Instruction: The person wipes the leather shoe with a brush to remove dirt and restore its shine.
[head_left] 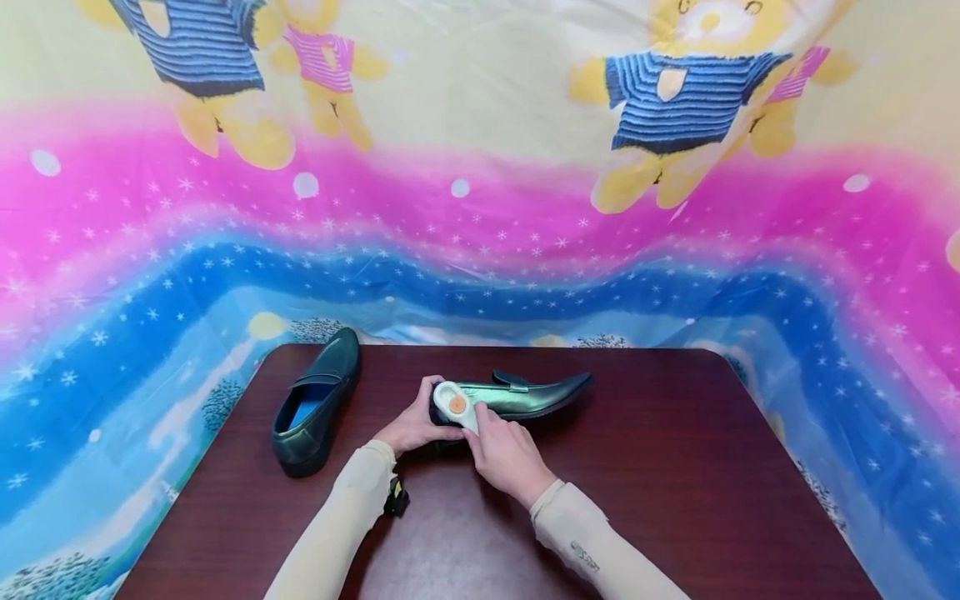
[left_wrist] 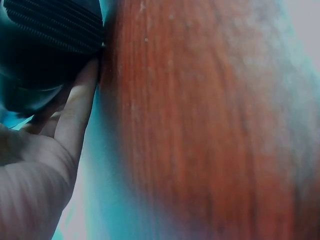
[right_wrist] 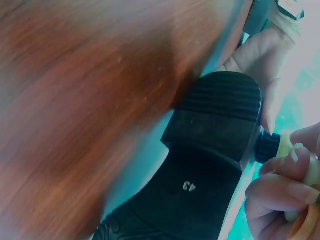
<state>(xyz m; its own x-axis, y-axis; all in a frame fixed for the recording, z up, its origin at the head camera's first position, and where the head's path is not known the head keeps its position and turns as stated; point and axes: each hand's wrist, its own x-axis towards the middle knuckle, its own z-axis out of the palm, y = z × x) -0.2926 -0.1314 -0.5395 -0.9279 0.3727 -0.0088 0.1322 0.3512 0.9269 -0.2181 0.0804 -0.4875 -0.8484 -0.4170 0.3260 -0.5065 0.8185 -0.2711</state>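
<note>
A dark green loafer (head_left: 517, 400) points its toe to the right on the table's middle. My left hand (head_left: 416, 427) grips its heel end from the left, fingers on the far side and thumb nearer me. My right hand (head_left: 510, 454) holds a small whitish brush (head_left: 448, 391) with an orange disc on its back, over the shoe's heel end. In the right wrist view, dark bristles (right_wrist: 268, 146) sit against the heel's side, and the black sole (right_wrist: 205, 165) faces the camera. The left wrist view shows the ridged heel (left_wrist: 55, 25) above my fingers.
The matching loafer (head_left: 318, 400) stands at the table's left, toe toward the back, with a blue insole. A dark red-brown wooden table (head_left: 675, 467) lies beneath. Patterned cloth (head_left: 480, 217) hangs behind and along both sides. A black device (head_left: 396, 497) is on my left wrist.
</note>
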